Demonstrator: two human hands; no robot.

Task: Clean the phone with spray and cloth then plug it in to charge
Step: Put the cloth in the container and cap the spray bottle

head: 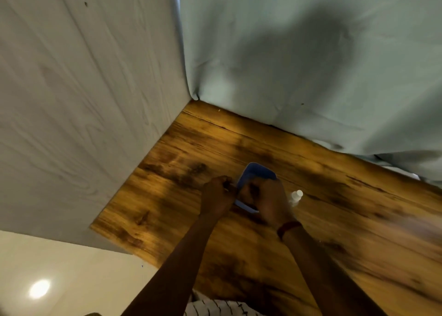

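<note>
While the right hand (270,202) curls its fingers round the near half of the blue phone (259,172), the left hand (218,193) sets curled fingertips at its left edge, grip unclear; the phone's long axis points away from the person, over the table (167,172).

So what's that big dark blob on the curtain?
Head view: it's a shadow cast on the curtain; in the same head view the table smears with blur at right, and a bright glare spot sits on the floor.
</note>
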